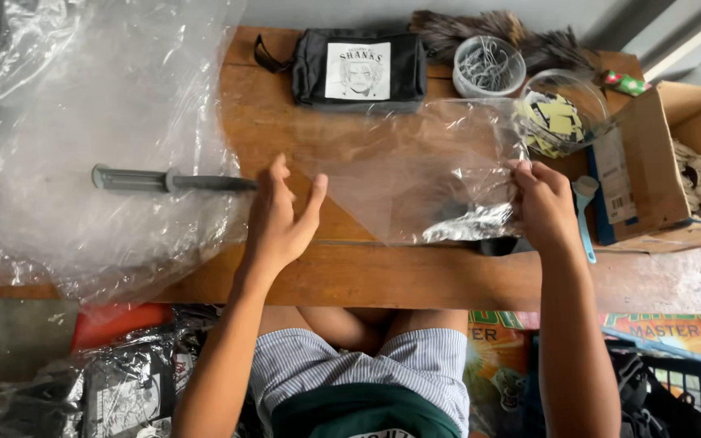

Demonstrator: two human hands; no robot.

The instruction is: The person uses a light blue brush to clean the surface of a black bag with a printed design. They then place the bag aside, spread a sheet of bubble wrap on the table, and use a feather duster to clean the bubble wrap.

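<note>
A clear plastic bag (pixel 415 174) lies flat on the wooden table (pixel 415 280) in front of me. My left hand (pixel 281 215) hovers at the bag's left edge with its fingers spread and nothing in it. My right hand (pixel 541 203) pinches the bag's right edge, where the plastic is crumpled and shiny. A grey rod-like tool (pixel 168 181) lies just left of my left hand, on a big heap of clear plastic sheets (pixel 99 138).
At the table's back stand a black pouch (pixel 359 69), a round tub of metal clips (pixel 488 65) and a clear tub of small tags (pixel 557 118). A cardboard box (pixel 667 162) stands at the right. A light blue tool (pixel 586 215) lies beside my right hand.
</note>
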